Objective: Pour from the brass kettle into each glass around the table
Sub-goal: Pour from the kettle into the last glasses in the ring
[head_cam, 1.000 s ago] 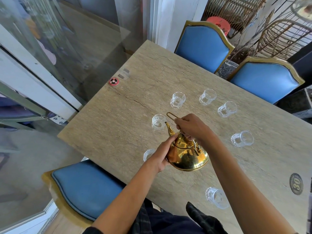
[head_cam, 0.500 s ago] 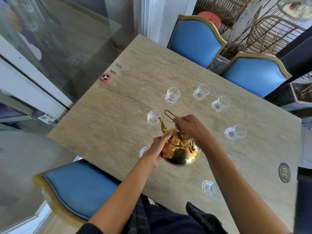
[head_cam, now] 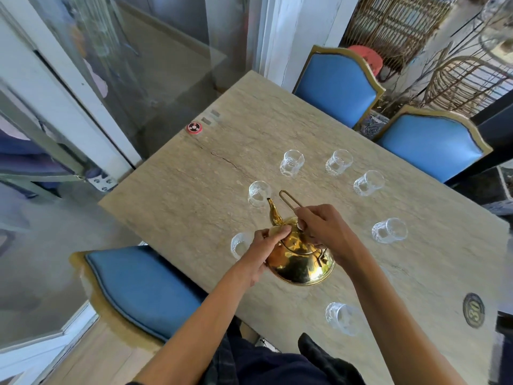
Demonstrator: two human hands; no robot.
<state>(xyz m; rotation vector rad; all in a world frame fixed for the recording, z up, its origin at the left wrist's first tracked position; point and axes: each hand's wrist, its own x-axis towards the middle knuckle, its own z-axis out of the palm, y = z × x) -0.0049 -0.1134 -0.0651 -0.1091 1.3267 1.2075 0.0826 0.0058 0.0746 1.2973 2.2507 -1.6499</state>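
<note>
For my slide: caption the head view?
Two hands tilt a brass kettle, spout at a glass on the table.

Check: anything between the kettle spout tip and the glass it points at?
Nothing: in the head view the brass kettle spout tip sits at the glass rim.
</note>
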